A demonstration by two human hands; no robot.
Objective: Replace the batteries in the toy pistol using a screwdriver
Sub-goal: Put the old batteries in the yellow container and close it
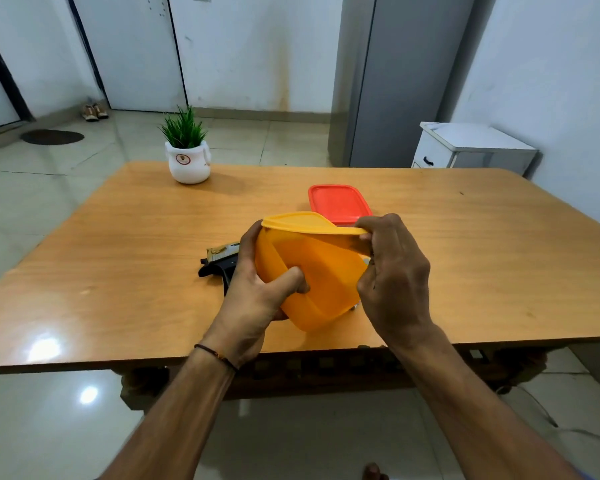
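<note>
Above the table (118,271), the left hand (253,299) grips the tilted yellow container (319,282) so the right hand (392,282), pinching its lid (302,221), can pry.

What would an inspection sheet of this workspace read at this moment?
Surface: glossy brown wooden table.
Job's things: black toy pistol lies on the table, partly hidden behind the left hand; screwdriver and batteries not identifiable.
Clutter: orange plastic tub with yellow lid, held tilted; red-lidded box behind it; white pot with green plant.
Hands: left hand grips the tub; right hand pinches the lid's edge.
Cables: possibly a thin cord on the floor, right.
Surroundings: grey refrigerator, white cabinet.
</note>
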